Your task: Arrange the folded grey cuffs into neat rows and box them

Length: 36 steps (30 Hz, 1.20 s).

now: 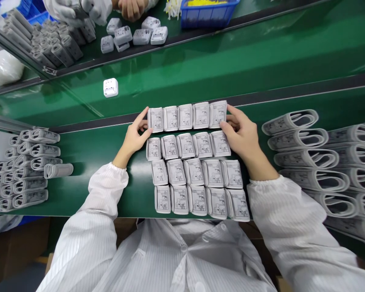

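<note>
Several rows of folded paper leaflets [197,172], printed with line drawings, lie in front of me on the green bench. The farthest row of folded leaflets [185,116] is held between my two hands. My left hand [134,136] has its thumb and fingers at the row's left end. At the right end, my right hand [242,134] presses its thumb on the near corner of the last leaflet, fingers behind it. The row sits against the dark strip at the bench's far side, a narrow gap from the row below.
Rolled leaflets [307,158] are stacked at right, smaller rolled bundles [30,162] at left. A white socket adapter [110,87] lies on the green belt [200,65]. Beyond it are more adapters [141,37], a blue bin [207,15] and another person's gloved hands [69,12].
</note>
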### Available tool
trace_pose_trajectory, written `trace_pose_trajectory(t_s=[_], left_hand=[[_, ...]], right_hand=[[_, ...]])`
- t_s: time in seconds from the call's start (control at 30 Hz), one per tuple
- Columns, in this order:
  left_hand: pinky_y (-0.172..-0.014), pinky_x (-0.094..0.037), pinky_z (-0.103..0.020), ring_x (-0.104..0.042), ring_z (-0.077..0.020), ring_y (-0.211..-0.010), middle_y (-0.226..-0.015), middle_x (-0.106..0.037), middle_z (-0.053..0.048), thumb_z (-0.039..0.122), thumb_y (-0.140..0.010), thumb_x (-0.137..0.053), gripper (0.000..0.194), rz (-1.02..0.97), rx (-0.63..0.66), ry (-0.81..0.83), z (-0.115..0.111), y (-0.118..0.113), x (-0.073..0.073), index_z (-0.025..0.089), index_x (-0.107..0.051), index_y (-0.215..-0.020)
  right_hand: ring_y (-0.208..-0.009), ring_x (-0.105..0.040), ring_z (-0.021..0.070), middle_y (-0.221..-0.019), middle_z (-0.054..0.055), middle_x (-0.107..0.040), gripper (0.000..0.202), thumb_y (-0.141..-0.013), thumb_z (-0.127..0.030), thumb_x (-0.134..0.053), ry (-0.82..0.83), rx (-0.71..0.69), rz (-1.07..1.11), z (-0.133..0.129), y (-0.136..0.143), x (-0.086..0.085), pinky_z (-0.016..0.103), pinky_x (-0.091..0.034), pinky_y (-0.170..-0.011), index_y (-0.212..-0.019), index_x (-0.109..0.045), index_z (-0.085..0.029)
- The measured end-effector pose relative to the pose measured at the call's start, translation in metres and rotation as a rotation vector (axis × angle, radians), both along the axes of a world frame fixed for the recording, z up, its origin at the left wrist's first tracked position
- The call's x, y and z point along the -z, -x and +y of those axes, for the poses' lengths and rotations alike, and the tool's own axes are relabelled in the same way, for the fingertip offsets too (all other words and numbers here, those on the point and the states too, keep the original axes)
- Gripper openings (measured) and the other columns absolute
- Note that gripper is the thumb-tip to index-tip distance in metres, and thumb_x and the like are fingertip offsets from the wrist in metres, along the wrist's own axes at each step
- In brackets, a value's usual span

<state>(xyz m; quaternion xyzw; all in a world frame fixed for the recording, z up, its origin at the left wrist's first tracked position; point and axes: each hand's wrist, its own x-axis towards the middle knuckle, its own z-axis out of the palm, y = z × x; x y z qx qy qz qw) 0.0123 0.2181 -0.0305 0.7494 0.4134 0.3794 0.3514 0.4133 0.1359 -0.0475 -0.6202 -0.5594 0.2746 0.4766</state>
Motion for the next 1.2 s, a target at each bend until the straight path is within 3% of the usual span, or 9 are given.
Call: trace_pose_trajectory(t_s=[0.37,0.73,1.2], left_hand=[[-0.080,-0.055,-0.037,-0.069,-0.0191,-0.083,-0.119,-0.087,-0.006,0.072,-0.104,-0.071,0.083,-0.003,0.013,0.004,0.002,0.001,0.003,0.035,-0.052,-0.176],[-0.083,-0.058,-0.038,-0.072,-0.0200,-0.087,-0.130,-0.086,-0.008,0.061,-0.105,-0.072,0.078,0.002,-0.008,0.016,0.002,0.000,0.005,0.033,-0.053,-0.176],[-0.104,-0.065,-0.043,-0.079,-0.0230,-0.108,-0.134,-0.083,-0.009,0.054,-0.112,-0.065,0.074,-0.010,-0.024,0.006,0.009,0.000,0.014,0.036,-0.045,-0.180]], right_hand=[[-0.096,-0.081,0.0270,-0.130,0.007,-0.088,0.068,-0.096,-0.058,-0.080,0.005,-0.004,-0.017,-0.001,0.000,-0.002,0.046,-0.070,-0.085,-0.160,-0.071,-0.035],[-0.101,-0.083,0.0291,-0.130,0.008,-0.088,0.067,-0.097,-0.059,-0.079,-0.005,0.003,-0.035,-0.001,0.002,-0.005,0.048,-0.072,-0.086,-0.159,-0.071,-0.034],[-0.097,-0.082,0.0272,-0.135,0.008,-0.087,0.073,-0.096,-0.064,-0.079,0.032,-0.031,-0.031,-0.002,0.004,-0.014,0.046,-0.071,-0.085,-0.163,-0.069,-0.034]])
